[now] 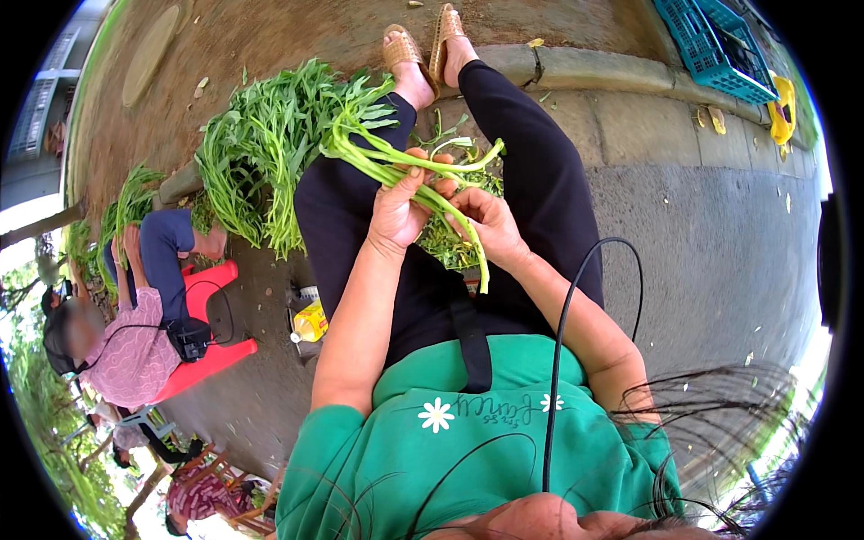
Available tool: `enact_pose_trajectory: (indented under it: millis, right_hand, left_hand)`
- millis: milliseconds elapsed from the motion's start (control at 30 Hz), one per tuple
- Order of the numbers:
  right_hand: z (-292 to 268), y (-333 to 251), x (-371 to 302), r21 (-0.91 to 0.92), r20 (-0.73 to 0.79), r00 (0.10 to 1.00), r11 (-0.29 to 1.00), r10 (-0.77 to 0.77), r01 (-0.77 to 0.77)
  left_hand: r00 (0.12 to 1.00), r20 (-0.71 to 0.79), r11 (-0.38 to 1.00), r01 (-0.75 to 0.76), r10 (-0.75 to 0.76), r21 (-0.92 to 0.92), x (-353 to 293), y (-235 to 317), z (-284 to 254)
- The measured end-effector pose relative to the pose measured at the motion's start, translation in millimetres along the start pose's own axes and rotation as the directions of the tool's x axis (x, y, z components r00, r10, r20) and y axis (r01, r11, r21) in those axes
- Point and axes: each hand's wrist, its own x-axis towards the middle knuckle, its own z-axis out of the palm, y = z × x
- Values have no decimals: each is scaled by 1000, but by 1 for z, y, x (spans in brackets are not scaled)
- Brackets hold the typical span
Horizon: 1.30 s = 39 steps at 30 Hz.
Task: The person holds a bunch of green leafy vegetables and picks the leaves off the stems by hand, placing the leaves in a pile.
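A small bunch of water spinach point(364, 162), with thick pale-green stems and narrow leaves, is held over my lap. My left hand point(396, 216) is closed around its stems, and the leafy ends point to the far left. One stem curves down toward me past my right hand point(493, 227), whose fingers are bent and pinched together against it. Between my knees lies a heap of trimmed leaves and stem bits point(441, 247), partly hidden by my hands. A large pile of water spinach point(261, 148) rests beside my left leg.
A yellow-labelled bottle point(311, 321) is on the ground by my left thigh. To the left, another person sits on a red plastic stool point(211, 351) near more greens point(135, 193). A stone kerb point(594, 70) runs past my feet toward a teal crate point(711, 45) and yellow bag point(781, 110).
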Motion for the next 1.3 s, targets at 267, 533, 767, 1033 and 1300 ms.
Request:
enact_pose_trajectory:
  millis: [267, 533, 767, 1033, 1300]
  right_hand:
    - [3, 0, -1, -5, -26, 999, 1000, 18, -18]
    - [3, 2, -1, -140, -46, 999, 990, 29, -35]
    - [1, 2, -1, -130, -79, 995, 989, 64, -74]
    - [2, 2, -2, -75, -105, 993, 996, 47, -55]
    - [1, 4, -2, -22, -129, 990, 998, 54, -57]
  left_hand:
    - [999, -54, 999, 8, -6, 39, 1, 0, 6]
    - [992, -113, 996, 62, -54, 68, 2, 0, 5]
    - [992, -114, 996, 70, -62, 63, 1, 0, 5]
    - [995, -86, 997, 48, -43, 58, 1, 1, 4]
    - [995, -84, 998, 56, -53, 33, 0, 3, 5]
